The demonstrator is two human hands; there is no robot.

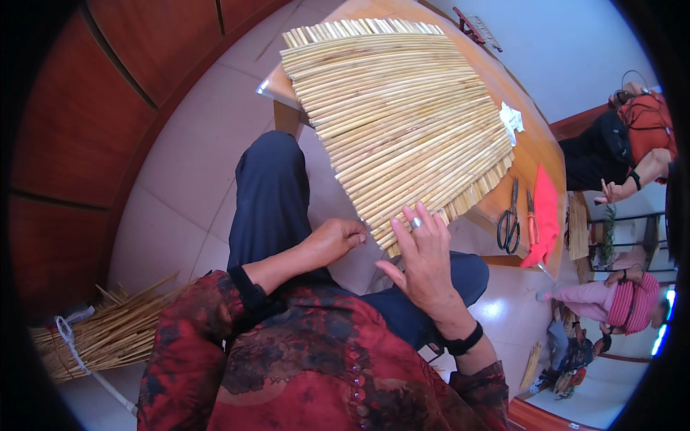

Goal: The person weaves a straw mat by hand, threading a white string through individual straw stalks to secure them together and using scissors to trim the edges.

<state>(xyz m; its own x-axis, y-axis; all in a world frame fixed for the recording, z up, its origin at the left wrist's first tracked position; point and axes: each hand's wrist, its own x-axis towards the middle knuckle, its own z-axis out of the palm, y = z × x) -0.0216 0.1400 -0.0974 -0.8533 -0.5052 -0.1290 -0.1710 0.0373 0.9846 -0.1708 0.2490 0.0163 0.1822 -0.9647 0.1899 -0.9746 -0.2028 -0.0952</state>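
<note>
A mat of straw-coloured stalks (402, 108), set side by side, lies across the table and juts over its near edge toward my lap. My right hand (424, 262) rests with outstretched fingers on the mat's near end; a ring shows on one finger. The thumb stands apart from the others. Just left of that near corner, my left hand (334, 241) is closed, fingertips pinched together. Whatever it may hold is too small to make out. Beside the mat lie dark-handled scissors (509, 226), a tool with orange-red handles (532, 219) and a red cloth (548, 215).
The wooden table (535, 154) carries a crumpled white paper (511, 122) at the mat's right edge. A bundle of thin stalks (115, 330), tied with white cord, is at my lower left. Other people (632, 136) are on the right. Wooden panels (79, 136) stand left.
</note>
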